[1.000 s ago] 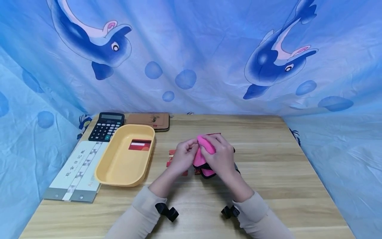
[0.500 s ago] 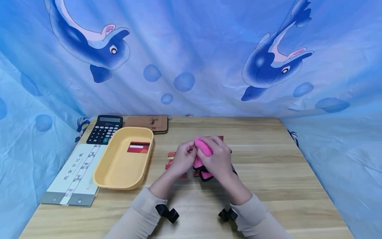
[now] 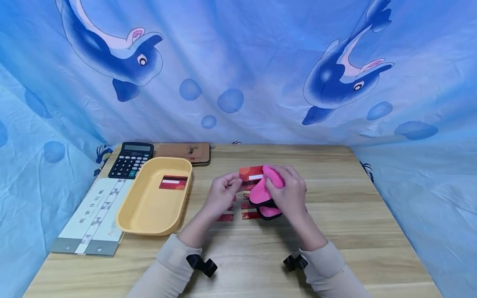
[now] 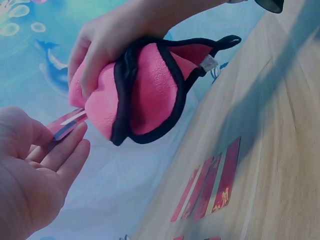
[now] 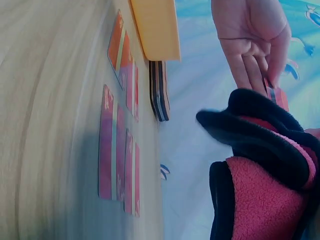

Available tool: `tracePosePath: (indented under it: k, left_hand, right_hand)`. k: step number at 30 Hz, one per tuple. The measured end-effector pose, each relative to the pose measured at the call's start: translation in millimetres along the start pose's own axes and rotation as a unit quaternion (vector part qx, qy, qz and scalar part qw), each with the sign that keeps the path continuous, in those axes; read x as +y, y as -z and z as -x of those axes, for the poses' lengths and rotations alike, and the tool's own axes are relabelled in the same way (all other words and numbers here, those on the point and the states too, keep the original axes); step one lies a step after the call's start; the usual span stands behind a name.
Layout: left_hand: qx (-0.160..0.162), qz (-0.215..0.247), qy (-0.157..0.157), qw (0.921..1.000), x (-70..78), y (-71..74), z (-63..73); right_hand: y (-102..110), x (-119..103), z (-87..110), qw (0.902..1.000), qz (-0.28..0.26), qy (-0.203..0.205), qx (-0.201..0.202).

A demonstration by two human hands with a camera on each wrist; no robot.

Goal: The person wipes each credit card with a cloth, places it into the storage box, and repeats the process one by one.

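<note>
My left hand [image 3: 221,193] pinches a red bank card [image 3: 249,173] by its left end between thumb and fingers. The card is raised above the table, its white strip facing up. At the card's other end, my right hand [image 3: 291,192] grips a bunched pink cloth [image 3: 261,193] with black edging, folded over that end. Loose folds of the cloth [image 4: 155,92] hang below the right hand in the left wrist view. Under the hands, several red cards [image 5: 111,145] lie in rows on the table; the hands and cloth partly hide them in the head view.
Left of the hands stands a yellow tray [image 3: 152,211] with one red card [image 3: 173,182] in it. A calculator [image 3: 132,160], a brown wallet [image 3: 182,152] and a pale cash journal [image 3: 93,215] lie around it. A blue dolphin curtain [image 3: 261,49] surrounds the wooden table [image 3: 343,231].
The hands have drawn apart, the left going left and the right going right with the cloth. The raised card, hidden before, now shows between them. More table cards are visible.
</note>
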State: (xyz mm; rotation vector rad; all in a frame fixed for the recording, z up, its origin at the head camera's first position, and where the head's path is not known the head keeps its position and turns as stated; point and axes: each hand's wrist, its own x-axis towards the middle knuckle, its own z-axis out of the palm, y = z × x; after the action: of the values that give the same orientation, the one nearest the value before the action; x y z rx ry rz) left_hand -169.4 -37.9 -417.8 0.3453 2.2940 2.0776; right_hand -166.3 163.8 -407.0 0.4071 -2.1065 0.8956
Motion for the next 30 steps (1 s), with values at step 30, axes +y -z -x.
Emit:
tracePosePath:
  k: [30]
  left_hand:
    - [0.041, 0.044, 0.033, 0.9976, 5.1, 25.9, 1.0]
  right_hand:
    - [12, 21, 2.6, 0.9999, -0.007, -0.008, 0.007]
